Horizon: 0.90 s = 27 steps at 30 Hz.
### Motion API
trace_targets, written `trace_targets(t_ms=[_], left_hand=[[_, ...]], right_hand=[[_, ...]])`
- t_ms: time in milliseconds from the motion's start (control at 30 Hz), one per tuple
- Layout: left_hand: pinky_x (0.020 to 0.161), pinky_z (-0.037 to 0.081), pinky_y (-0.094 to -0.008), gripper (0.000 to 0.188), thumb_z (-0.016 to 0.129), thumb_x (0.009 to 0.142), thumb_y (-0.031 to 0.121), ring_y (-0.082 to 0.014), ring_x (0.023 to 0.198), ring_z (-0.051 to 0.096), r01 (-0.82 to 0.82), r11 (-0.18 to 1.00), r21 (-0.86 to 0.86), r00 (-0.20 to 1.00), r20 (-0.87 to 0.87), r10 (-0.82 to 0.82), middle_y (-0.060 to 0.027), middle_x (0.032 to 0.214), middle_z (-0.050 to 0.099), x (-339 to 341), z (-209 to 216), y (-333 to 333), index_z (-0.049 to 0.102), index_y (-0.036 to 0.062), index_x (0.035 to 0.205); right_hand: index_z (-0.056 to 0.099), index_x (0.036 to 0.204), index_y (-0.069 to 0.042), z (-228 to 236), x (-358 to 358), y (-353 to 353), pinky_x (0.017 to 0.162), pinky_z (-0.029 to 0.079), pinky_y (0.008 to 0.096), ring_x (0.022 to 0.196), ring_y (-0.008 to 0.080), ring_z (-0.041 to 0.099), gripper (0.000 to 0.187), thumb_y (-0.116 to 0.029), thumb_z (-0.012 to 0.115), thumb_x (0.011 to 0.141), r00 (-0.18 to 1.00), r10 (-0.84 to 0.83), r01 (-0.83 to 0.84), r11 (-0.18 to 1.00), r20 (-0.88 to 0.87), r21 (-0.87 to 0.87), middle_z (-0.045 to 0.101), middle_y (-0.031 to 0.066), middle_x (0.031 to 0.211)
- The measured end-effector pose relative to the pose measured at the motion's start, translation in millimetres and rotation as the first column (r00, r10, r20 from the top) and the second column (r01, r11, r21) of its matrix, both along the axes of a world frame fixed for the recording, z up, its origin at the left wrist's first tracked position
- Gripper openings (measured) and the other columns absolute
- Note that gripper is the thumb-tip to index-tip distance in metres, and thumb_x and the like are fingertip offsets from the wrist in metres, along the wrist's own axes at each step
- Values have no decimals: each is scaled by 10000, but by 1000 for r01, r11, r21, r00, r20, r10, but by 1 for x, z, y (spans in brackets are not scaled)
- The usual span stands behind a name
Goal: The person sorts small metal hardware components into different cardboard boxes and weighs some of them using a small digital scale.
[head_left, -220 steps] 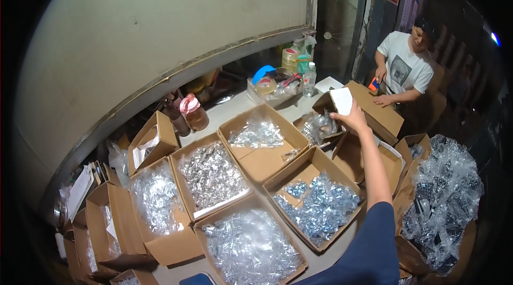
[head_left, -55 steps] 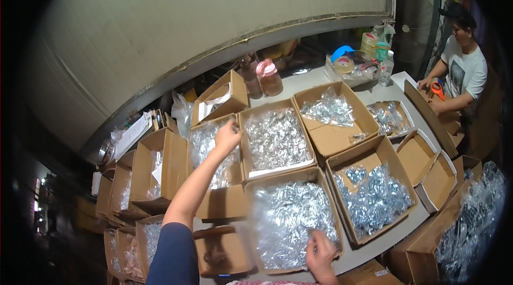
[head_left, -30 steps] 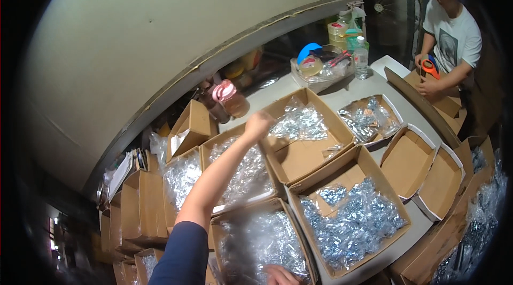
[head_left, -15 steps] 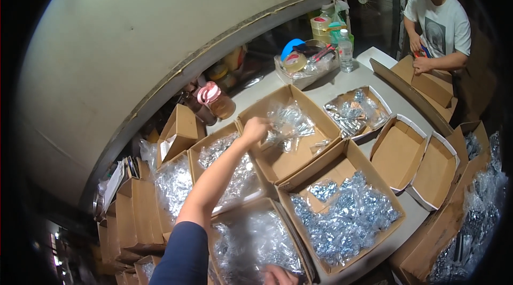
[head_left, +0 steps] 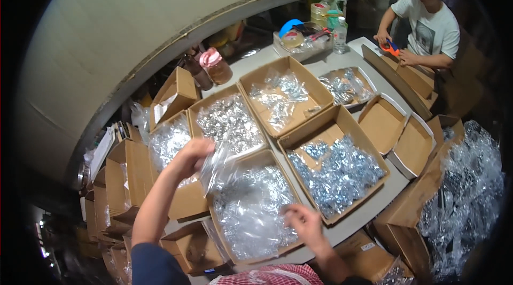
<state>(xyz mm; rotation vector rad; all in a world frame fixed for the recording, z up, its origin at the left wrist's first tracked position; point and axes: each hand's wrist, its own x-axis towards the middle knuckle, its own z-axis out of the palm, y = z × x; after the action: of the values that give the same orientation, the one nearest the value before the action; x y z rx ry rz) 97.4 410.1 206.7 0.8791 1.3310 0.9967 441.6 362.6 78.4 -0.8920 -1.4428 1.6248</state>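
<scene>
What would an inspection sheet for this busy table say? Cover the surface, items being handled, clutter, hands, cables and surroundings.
Surface: pale tabletop, mostly covered by open cardboard boxes.
Items handled: clear plastic packaging, raised, contents too blurred to tell; silvery packets below.
Clutter: pink-lidded jar, clear bottle, tray with tape.
Hands: left hand holds the packaging; right hand, blurred, is near the silvery packets, grip unclear.
Cables: nothing seen.
Surroundings: pale wall; a co-worker with an orange-and-blue tool.

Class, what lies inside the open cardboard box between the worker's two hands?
The box holds a heap of clear, silvery packets. Its bottom, and whatever lies beneath the top packets, are covered.
</scene>
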Motion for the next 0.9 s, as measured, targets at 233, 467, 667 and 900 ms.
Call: trace_targets(t_ms=[233,467,667,900], left_hand=[[736,475,-239,97,662,842,112,-91,809,618,317,786,-531,838,-232,-494,-31,848,684,-19,-7,-195,670,18,822],[979,428,-349,515,705,804,277,-319,1147,550,390,879,-275,531,-713,-458,-188,1259,570,-29,-62,-294,567,30,1235],[900,470,-329,319,603,845,48,-196,1098,549,-512,844,159,721,-455,523,-68,1260,558,-26,-47,-341,577,42,1162],[847,514,-321,286,560,865,70,-207,1023,622,-855,519,15,519,68,852,-123,1212,587,-11,-37,-341,570,-16,1138]], right_hand=[[605,1087,-7,10,22,159,771,502,392,877,255,623,239,-87,551,868,815,-365,80,840,449,537,647,171,990],[464,1247,-53,-59,-40,219,1016,397,480,1189,419,457,588,-174,663,707,159,-177,-576,782,971,237,467,229,1292],[665,1012,-24,-37,-45,218,601,494,317,735,213,635,361,-16,542,673,766,-276,77,936,580,343,652,100,819],[603,1135,19,40,-90,132,530,506,264,677,161,599,481,-24,522,663,875,-64,-213,839,-480,-500,621,99,867]])
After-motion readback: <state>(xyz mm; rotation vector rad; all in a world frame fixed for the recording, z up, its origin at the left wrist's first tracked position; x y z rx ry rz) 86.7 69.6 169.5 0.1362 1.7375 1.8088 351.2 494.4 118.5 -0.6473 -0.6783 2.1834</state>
